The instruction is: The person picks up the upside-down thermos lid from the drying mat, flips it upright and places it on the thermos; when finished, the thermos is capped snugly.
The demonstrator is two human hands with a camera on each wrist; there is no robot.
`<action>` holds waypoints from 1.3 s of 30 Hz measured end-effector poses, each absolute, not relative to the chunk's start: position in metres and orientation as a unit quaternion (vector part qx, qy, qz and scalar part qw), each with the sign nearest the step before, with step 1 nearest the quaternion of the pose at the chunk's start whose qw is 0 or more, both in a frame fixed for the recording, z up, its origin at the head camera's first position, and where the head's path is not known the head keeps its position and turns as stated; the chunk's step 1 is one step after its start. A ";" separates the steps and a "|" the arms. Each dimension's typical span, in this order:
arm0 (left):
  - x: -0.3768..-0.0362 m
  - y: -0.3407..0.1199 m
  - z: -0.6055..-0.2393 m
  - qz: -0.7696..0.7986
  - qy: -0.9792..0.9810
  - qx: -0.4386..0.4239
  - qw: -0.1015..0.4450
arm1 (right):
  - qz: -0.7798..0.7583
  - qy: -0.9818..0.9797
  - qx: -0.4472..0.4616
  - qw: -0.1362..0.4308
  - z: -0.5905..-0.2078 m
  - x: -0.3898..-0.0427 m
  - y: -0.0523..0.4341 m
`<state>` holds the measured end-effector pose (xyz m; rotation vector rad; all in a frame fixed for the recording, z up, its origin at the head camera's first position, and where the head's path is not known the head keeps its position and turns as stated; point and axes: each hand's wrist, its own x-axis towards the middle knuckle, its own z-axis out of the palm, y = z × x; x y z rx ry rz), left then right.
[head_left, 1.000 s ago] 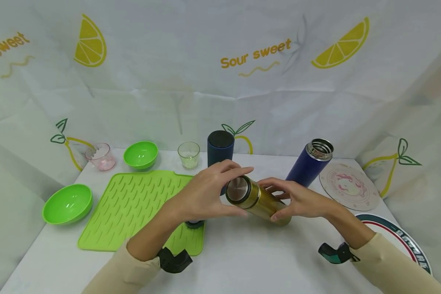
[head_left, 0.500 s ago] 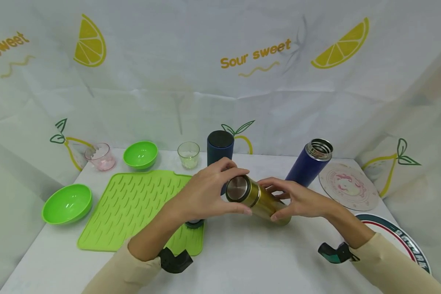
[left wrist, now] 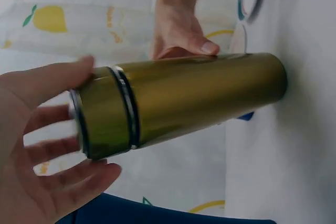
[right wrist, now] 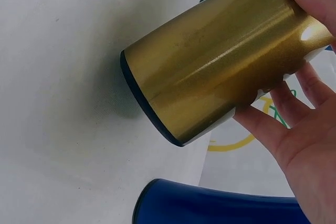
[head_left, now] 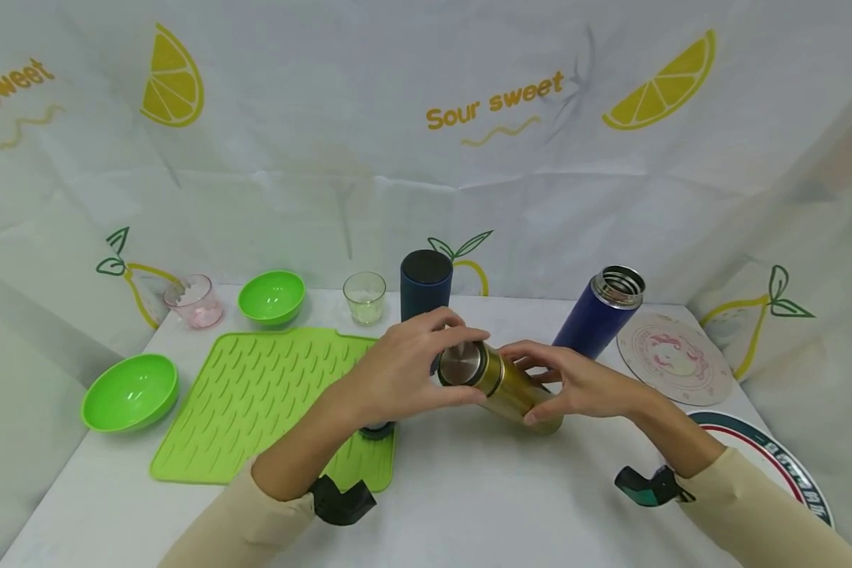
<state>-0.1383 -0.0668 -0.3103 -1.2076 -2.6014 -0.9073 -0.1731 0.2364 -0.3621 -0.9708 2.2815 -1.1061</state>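
Note:
A gold thermos (head_left: 518,393) leans with its steel-topped lid (head_left: 461,363) up toward the left. My left hand (head_left: 394,375) grips that lid, thumb on one side and fingers round the other; the left wrist view shows the lid (left wrist: 107,114) seated on the body. Lower down, my right hand (head_left: 578,385) holds the thermos body between thumb and fingers. In the right wrist view, the dark-rimmed base (right wrist: 152,100) is close over the table. Behind my left hand stands a dark blue bottle (head_left: 426,288), its lower part mostly hidden.
A lidless blue bottle (head_left: 588,322) stands beyond my right hand, near two round mats. A green drying mat (head_left: 270,402) lies left, with a black round piece (head_left: 378,431) on its edge, partly hidden. Green bowls (head_left: 131,394) and small glasses (head_left: 364,298) stand left and back.
My left thumb and fingers have shifted slightly round the lid, the thumb moving up along its near side. The right hand and the thermos body stay nearly where they were.

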 end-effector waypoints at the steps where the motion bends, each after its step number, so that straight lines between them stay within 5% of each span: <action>1: -0.139 -0.067 -0.309 -0.307 -0.855 -0.413 0.059 | -0.399 0.821 -0.349 0.211 -0.362 -0.173 0.236; 24: -0.140 -0.068 -0.312 -0.319 -0.835 -0.444 0.062 | -0.402 0.818 -0.358 0.203 -0.367 -0.175 0.237; 39: -0.139 -0.066 -0.311 -0.294 -0.871 -0.387 0.063 | -0.400 0.820 -0.358 0.201 -0.365 -0.175 0.238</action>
